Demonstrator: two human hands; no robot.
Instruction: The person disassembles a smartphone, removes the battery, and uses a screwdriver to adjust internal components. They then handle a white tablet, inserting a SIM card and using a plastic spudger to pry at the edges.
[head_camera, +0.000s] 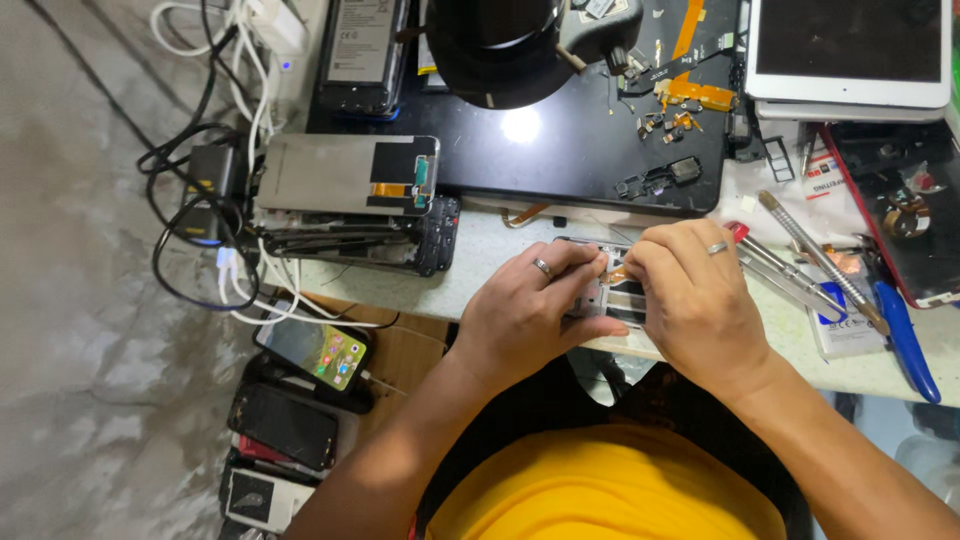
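A pale workbench (480, 262) carries a black mat (580, 150), stacked opened phones (350, 205), tweezers (790, 275) and a tablet (850, 50).

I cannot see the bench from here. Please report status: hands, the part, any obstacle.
Left hand and right hand both on opened phone frame. Frame flat at bench edge. Metal tools lie right, apart.

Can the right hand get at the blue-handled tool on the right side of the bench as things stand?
Probably yes. The blue-handled tool lies uncovered just right of the right hand, nothing between but metal tweezers. That hand is now busy on the opened phone alongside the left hand.
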